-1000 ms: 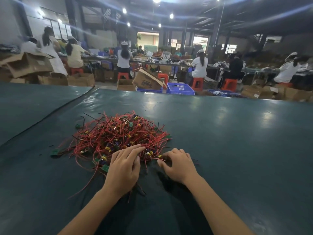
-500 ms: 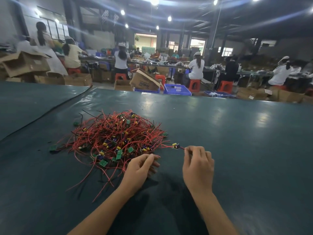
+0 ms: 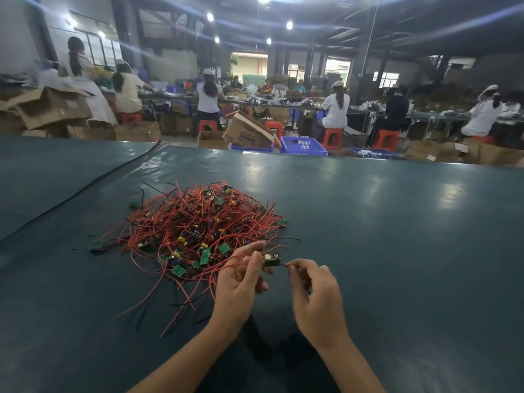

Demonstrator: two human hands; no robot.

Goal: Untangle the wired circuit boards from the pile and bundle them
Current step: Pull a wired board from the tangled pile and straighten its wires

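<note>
Here our left hand [image 3: 239, 282] pinches a circuit board [image 3: 272, 261], our right hand [image 3: 316, 296] its black lead [image 3: 284, 264], holding it clear of the pile [image 3: 198, 222].

Two hands at work, my left hand [image 3: 241, 282] and right hand [image 3: 317, 302], on one circuit board [image 3: 272, 261]. One pile [image 3: 198, 222] of red-wired boards lies before me, too tangled to count, with two stray boards [image 3: 96, 245] off its left side. Beyond my table [image 3: 368, 222]: three blue crates [image 3: 303, 144], at least five orange stools [image 3: 331, 137], at least six workers [image 3: 337, 104] with backs turned.
</note>
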